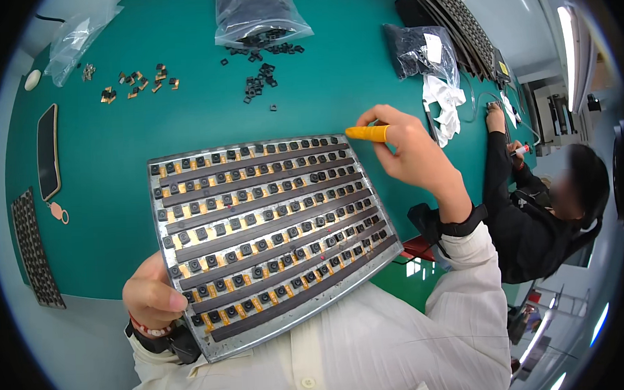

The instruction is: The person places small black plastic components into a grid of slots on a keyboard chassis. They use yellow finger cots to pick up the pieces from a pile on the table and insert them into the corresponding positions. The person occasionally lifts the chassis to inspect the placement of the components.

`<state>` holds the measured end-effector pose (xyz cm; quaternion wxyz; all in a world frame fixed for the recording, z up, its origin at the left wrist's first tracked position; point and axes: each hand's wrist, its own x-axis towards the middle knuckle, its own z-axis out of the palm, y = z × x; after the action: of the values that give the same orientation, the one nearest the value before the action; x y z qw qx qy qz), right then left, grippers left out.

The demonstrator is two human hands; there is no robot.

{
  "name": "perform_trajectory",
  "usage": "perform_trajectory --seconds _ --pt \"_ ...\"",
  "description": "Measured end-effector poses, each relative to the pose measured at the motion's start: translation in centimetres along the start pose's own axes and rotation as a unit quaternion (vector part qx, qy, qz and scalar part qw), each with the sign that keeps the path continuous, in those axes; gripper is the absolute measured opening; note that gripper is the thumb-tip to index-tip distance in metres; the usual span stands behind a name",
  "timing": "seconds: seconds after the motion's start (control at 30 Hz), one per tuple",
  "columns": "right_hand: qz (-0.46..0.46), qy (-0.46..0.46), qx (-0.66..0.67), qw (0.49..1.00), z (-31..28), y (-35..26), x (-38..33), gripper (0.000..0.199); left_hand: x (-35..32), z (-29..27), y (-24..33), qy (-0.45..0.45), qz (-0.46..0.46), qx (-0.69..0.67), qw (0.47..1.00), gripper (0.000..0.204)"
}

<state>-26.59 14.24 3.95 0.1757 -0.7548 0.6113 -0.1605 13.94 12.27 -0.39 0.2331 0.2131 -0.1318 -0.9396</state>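
A flat metal tray [262, 344] lies tilted in front of me, lined with dark strips and rows of small black square parts on gold-coloured flexible tabs. My left hand [152, 294] is closed on the tray's lower left edge, thumb on top. Just off its far right corner hovers my right hand [410, 150], a yellow finger cot [368, 133] on one stretched-out finger. The thumb stands apart from that finger, and I see nothing held there. Both wrists wear black bands.
On the green table [151, 118] lie loose black parts [260, 83], gold-tabbed parts [140, 82], a plastic bag [261, 18], a phone [48, 152] and another loaded tray [35, 249]. Rightward are a dark bag [420, 50], white tissue [445, 108], stacked trays [457, 25] and a seated person [532, 208].
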Motion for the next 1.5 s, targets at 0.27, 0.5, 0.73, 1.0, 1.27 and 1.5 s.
perform_trajectory --seconds 0.27,0.5,0.73,1.0,1.27,1.5 --pt "-0.031 -0.034 -0.005 0.999 1.2 -0.3 1.7 0.030 0.1 -0.1 -0.1 -0.012 0.005 -0.007 1.000 0.093" --pt "-0.025 -0.015 0.036 0.999 2.6 0.0 2.3 0.022 0.7 1.5 0.6 -0.013 -0.045 0.020 0.999 0.096" --pt "0.004 -0.023 0.058 0.998 2.5 -0.1 2.9 0.020 0.6 1.6 0.2 0.029 -0.059 -0.001 0.998 0.097" --pt "-0.056 -0.049 -0.018 0.997 1.1 -0.5 2.8 0.032 0.2 0.3 -0.1 0.035 0.002 0.005 0.999 0.098" --pt "-0.085 -0.038 0.028 0.995 2.2 -1.2 3.4 0.029 0.2 -0.3 -0.3 0.034 -0.006 0.004 0.999 0.097" --pt "-0.074 -0.066 0.047 0.994 2.3 -0.7 4.1 0.030 0.2 -0.5 0.0 0.043 -0.035 -0.025 0.998 0.096"
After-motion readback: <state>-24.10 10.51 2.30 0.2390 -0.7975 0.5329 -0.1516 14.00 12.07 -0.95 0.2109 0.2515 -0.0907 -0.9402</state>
